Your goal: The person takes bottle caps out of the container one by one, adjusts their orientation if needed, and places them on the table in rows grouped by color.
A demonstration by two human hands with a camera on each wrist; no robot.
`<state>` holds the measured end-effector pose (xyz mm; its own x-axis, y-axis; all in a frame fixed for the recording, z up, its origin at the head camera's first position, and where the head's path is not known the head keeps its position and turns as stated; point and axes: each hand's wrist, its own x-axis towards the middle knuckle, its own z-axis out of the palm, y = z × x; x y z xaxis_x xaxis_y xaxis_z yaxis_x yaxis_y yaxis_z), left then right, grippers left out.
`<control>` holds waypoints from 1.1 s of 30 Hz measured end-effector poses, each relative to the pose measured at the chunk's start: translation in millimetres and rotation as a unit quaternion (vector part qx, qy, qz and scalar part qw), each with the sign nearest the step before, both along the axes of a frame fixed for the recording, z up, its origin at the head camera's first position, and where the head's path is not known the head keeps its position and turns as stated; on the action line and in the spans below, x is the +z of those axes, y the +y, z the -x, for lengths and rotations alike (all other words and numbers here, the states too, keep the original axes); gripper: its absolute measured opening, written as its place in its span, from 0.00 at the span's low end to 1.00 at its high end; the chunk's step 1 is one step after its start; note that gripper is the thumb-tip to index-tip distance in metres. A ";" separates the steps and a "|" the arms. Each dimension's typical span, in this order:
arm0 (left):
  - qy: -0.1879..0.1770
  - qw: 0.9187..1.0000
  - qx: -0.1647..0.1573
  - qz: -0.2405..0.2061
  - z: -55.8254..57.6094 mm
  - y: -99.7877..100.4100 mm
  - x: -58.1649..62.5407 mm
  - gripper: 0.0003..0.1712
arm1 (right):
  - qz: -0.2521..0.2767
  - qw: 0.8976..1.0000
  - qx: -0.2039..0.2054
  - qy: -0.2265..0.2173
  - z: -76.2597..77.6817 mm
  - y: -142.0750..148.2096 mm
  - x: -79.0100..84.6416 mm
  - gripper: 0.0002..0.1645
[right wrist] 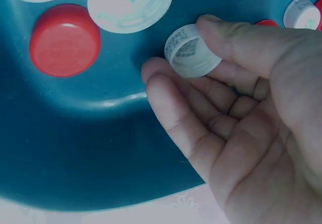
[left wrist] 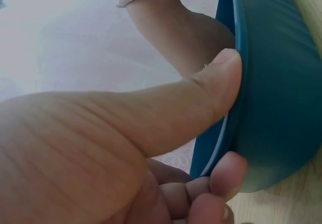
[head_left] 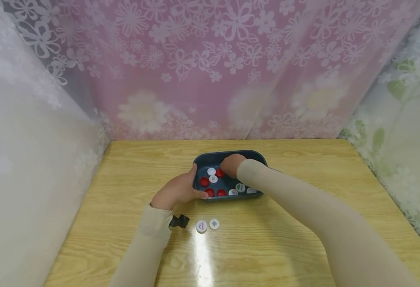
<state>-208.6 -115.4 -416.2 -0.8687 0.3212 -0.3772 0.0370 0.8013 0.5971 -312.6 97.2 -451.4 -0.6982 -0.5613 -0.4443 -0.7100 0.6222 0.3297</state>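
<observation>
A dark blue plastic tub [head_left: 227, 198] holds several red and white bottle caps. At its left end my left hand [head_left: 181, 187] grips the rim; in the left wrist view the thumb [left wrist: 224, 78] lies against the tub's edge [left wrist: 240, 83] with curled fingers below. My right hand [head_left: 232, 164] reaches down inside the tub, its fingers hidden from the head view. Up close in the right wrist view, this hand pinches a white bottle cap [right wrist: 188, 55] between thumb and fingers, hollow side showing with a printed code inside. A red cap [right wrist: 65, 40] and a larger white cap [right wrist: 131, 5] lie nearby.
Two white caps, one with a printed logo [head_left: 201, 226] and one with a code [head_left: 214, 224], lie on the wooden table [head_left: 123, 239] in front of the tub. Floral curtains [head_left: 210, 79] hang behind and at both sides.
</observation>
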 end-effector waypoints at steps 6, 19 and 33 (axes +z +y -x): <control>0.001 1.000 0.002 0.005 0.1 -0.5 -1.8 0.66 | 0.015 1.000 0.005 -0.008 0.2 2.6 -0.1 0.07; 0.008 1.000 0.004 0.004 3.7 0.3 -5.6 0.67 | 0.196 0.977 -0.009 -0.082 -24.6 31.9 55.2 0.15; 0.009 1.000 0.008 0.008 1.1 1.3 -3.7 0.66 | 0.485 0.871 0.079 -0.015 -173.1 56.6 4.9 0.13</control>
<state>-209.7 -114.1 -419.9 -0.8803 0.3011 -0.3666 0.0340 0.8109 0.5842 -139.5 153.9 -446.5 -0.5752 -0.7699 0.2763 -0.8108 0.4918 -0.3175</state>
